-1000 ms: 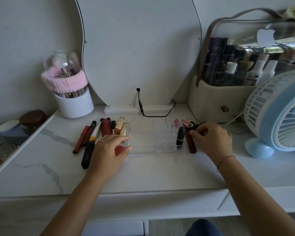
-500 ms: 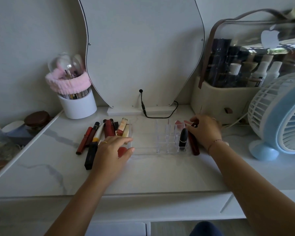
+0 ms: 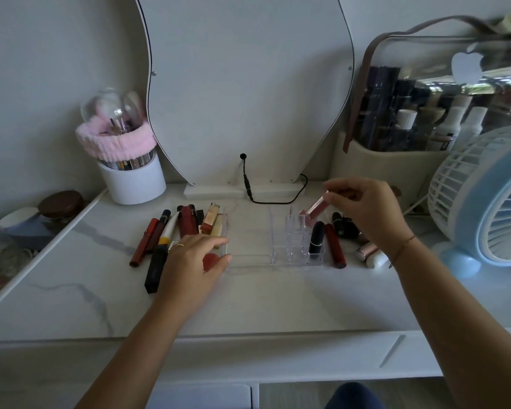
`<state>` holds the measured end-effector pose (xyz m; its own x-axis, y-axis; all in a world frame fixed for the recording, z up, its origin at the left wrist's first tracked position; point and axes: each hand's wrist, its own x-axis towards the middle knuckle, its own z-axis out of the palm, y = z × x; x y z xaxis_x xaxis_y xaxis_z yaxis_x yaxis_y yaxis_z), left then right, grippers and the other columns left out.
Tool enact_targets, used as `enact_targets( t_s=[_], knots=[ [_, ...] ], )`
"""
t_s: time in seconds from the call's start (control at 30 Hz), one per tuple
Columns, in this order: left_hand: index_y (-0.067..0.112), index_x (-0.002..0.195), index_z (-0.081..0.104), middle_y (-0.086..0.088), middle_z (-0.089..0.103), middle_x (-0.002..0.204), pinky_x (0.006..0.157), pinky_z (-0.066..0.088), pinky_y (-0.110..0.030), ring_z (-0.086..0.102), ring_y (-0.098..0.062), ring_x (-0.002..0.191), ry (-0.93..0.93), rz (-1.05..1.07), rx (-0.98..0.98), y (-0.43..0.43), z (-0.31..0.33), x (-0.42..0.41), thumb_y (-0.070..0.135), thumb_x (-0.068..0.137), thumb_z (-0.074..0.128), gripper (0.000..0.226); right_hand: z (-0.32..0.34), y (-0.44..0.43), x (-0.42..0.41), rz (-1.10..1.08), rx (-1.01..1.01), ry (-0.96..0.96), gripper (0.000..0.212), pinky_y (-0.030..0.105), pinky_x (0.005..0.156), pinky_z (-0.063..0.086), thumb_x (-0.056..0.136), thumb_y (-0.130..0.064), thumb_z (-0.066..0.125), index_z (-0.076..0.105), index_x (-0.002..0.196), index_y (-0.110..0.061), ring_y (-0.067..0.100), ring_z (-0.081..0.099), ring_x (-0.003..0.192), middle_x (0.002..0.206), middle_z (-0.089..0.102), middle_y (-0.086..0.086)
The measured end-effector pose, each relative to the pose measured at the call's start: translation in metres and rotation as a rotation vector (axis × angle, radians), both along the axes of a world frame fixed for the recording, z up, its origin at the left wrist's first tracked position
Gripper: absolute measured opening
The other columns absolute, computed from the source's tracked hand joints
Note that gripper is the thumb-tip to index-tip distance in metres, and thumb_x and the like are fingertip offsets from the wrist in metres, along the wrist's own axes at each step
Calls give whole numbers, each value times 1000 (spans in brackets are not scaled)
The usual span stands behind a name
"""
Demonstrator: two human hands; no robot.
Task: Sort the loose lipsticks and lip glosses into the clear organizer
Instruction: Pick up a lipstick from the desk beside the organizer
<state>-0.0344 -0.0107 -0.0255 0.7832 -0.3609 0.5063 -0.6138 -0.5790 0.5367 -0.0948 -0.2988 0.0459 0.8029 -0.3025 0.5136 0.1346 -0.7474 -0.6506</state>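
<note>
The right hand [image 3: 366,214] has come up off the worktop [image 3: 278,296] since a second ago and now pinches a pink lip gloss [image 3: 317,207] by its cap, tilted, its lower end over the back slots of the clear organizer [image 3: 289,246]. Earlier that hand was down among the tubes on the organizer's right, so a pick has been made and the drop into a slot looks to be the step in hand. The left hand [image 3: 194,261] stays flat, fingers spread, pressing the organizer's left end to steady it, and closes on nothing.

One black lipstick [image 3: 316,239] already stands in a front slot. A dark red tube [image 3: 335,246] lies against the organizer's right side, with more lipsticks [image 3: 344,227] beyond it. A bigger pile of tubes [image 3: 174,231] waits left of the organizer, so most of the sorting remains.

Behind the organizer stand a mirror [image 3: 248,84] and its black cable [image 3: 273,199]; a fan [image 3: 484,202] is to its far right, clear of the reach. The narrow slots call for a near-upright tube.
</note>
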Motion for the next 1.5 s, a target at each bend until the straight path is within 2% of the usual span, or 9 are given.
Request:
enact_targets(
  t_s=[0.23, 0.47, 0.57, 0.67, 0.77, 0.87, 1.1, 1.33, 1.5],
  knots=[
    [20, 111, 67, 3, 67, 111, 91, 49, -43, 57, -16, 109, 10, -6, -7, 0, -1, 1, 25, 81, 70, 31, -6, 1, 4, 53, -149, 119, 20, 4, 66, 45, 80, -23, 66, 70, 100, -21, -4, 59, 74, 82, 62, -15],
    [20, 110, 68, 4, 67, 110, 90, 50, -42, 58, -16, 107, 2, -2, -18, 0, -1, 1, 25, 81, 70, 30, -14, -7, 11, 133, 31, 184, 13, 15, 69, 54, 82, -27, 63, 69, 94, -29, 5, 65, 74, 82, 67, -17],
    [19, 110, 68, 3, 68, 109, 90, 50, -43, 58, -16, 105, -9, -6, -14, 0, -1, 2, 24, 80, 71, 30, -11, -21, 24, 120, 95, 200, 10, 8, 64, 50, 83, -25, 64, 67, 87, -33, -2, 64, 73, 83, 66, -18],
    [18, 105, 69, 4, 69, 103, 88, 50, -44, 60, -17, 101, -47, 23, 12, 0, 0, 2, 22, 79, 73, 27, -11, -33, 48, 109, 71, 274, 12, 10, 68, 45, 83, -23, 65, 69, 94, -24, -3, 61, 81, 87, 65, -16],
    [19, 84, 70, 7, 69, 86, 80, 50, -41, 62, -19, 87, -139, 71, 94, -1, 1, 2, 23, 73, 78, 14, -14, -38, 70, 133, 4, 320, 16, 10, 70, 41, 82, -23, 67, 70, 97, -20, -2, 58, 81, 87, 65, -11],
    [18, 71, 67, 9, 66, 76, 73, 48, -39, 61, -19, 77, -167, 96, 113, -2, 2, 2, 24, 67, 83, 18, -20, -38, 84, 157, -21, 353, 16, 10, 69, 41, 80, -21, 69, 71, 96, -17, -1, 58, 78, 87, 67, -8],
    [19, 70, 65, 11, 62, 74, 67, 49, -41, 58, -18, 75, -171, 107, 104, -2, 0, 3, 26, 64, 85, 22, -28, -39, 93, 210, -61, 400, 19, 28, 84, 51, 78, -20, 72, 72, 95, -12, 14, 65, 87, 94, 72, 2],
    [22, 67, 62, 17, 58, 71, 62, 46, -34, 55, -11, 71, -211, 75, 107, -2, 0, 3, 42, 66, 76, 24, -34, -40, 93, 221, -51, 413, 18, 21, 77, 50, 79, -24, 70, 72, 95, -16, 10, 63, 82, 90, 70, -3],
    [24, 67, 61, 20, 57, 72, 62, 46, -31, 54, -3, 73, -220, 49, 97, -1, -3, 6, 49, 67, 66, 26, -39, -39, 92, 221, -70, 463, 23, 27, 79, 53, 77, -23, 72, 71, 97, -13, 14, 65, 82, 91, 71, 1]
  ],
)
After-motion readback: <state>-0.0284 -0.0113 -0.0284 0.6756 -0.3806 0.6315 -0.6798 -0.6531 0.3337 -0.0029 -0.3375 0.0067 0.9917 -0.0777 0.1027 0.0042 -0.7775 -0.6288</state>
